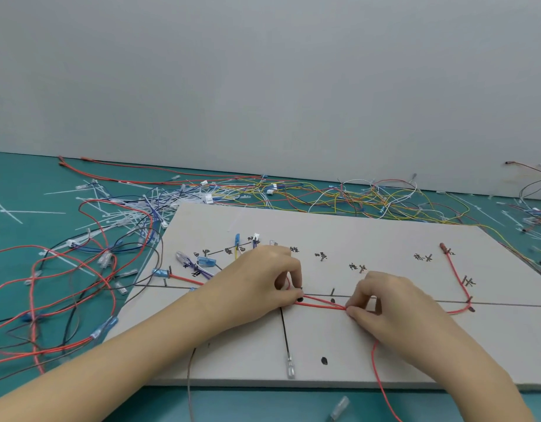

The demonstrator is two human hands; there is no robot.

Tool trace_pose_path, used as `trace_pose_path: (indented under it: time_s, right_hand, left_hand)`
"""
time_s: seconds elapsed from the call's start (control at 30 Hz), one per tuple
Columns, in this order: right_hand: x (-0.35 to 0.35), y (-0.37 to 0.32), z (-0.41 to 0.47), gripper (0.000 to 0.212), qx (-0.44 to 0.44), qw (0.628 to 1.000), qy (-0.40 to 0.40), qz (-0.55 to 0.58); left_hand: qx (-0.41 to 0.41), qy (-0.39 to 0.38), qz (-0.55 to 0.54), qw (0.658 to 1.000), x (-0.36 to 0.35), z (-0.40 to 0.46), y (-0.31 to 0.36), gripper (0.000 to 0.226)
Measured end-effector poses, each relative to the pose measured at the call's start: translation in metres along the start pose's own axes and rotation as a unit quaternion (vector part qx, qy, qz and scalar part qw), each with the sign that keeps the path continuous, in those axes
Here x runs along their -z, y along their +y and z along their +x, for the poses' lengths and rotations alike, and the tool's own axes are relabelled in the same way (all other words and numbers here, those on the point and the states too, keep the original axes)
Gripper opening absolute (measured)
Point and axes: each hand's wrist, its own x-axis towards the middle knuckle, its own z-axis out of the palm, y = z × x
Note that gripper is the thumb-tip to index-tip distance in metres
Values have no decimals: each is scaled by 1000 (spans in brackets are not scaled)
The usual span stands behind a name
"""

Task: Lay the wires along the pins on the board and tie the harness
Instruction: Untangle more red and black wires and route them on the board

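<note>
- Green matting covers the bench, and a plain grey wall is seen behind it.
- A pale board is laid flat on the matting, marked with black lines, handwritten labels and short pins.
- The left hand is placed on the middle of the board; its fingers are curled and a red wire is pinched between thumb and fingertips beside a pin.
- The right hand is placed just to the right; its fingers are curled and the same red wire is pinched at the fingertips.
- Between the two hands the red wire is stretched as two strands close to the horizontal black line.
- From under the right hand the red wire is led down over the near edge of the board.
- A further red run is routed from a terminal at the upper right down to a pin on the line.
- Blue connectors are seated near the labels at the upper left of the board.
- A black wire with a clear terminal is laid along the vertical line.
- Loose wires and white cable ties are scattered on the matting behind and to the left of the board.
</note>
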Motion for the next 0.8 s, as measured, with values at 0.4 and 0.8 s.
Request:
trace_pose_path:
  time_s: [0.4,0.8]
  right_hand:
    - [-13,4,-3,12,80,990,113,23]
    - [-34,6,4,7,-29,994,85,-57]
  left_hand:
    - [-4,-5,-27,1000,-7,0,3,3]
    - [0,-39,-23,999,-6,0,3,9]
